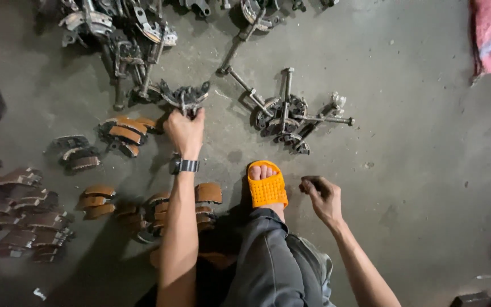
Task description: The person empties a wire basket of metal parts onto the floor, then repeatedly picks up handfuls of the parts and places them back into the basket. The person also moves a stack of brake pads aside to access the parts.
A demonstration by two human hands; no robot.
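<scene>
Repair workshop: brake shoes [123, 132], concrete floor [416, 142]

Bare floor [416, 187] lies open on the right; brake shoes [126, 132] and metal assemblies [285, 113] crowd the left and top.

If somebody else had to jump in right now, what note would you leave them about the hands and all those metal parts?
Left hand: reaching forward, fingers closed on a grey metal brake part on the concrete floor.
Right hand: loosely curled, low over the floor beside the orange sandal; I cannot tell if it holds anything.
Parts: brown-lined brake shoes lie in groups to the left; another metal assembly with rods sits ahead.
Done: shoes lie in groups.
Left: the gripped part is not yet lifted.
</scene>
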